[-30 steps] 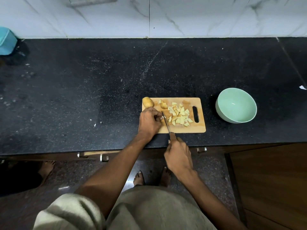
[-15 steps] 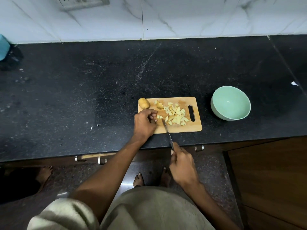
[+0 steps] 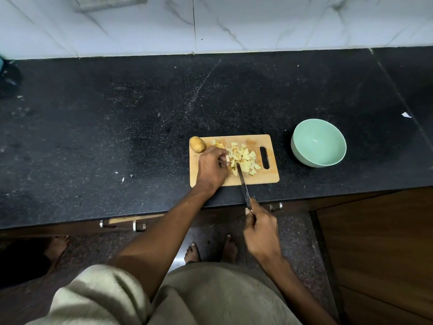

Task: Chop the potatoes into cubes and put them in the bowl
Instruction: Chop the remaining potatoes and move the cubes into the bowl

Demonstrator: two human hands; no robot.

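Note:
A wooden cutting board [image 3: 269,178] lies near the counter's front edge. A whole potato [image 3: 197,144] sits at its far left corner. A heap of cut potato pieces [image 3: 244,158] covers the board's middle. My left hand [image 3: 212,168] rests on the board with its fingers curled, pinching a potato piece beside the heap. My right hand [image 3: 260,231], off the counter's edge, grips a knife [image 3: 242,184] whose blade tip reaches into the pieces. A mint green bowl [image 3: 318,142] stands empty to the right of the board.
The black stone counter [image 3: 117,137] runs to a white marble wall [image 3: 210,24] behind. A small white scrap [image 3: 406,115] lies at the far right. Drawer handles [image 3: 139,225] sit under the counter edge. Bare feet [image 3: 192,252] stand on the floor below.
My left hand has moved right toward the heap of pieces. My right hand has drawn back from the board, and the knife now points steeply into the pieces.

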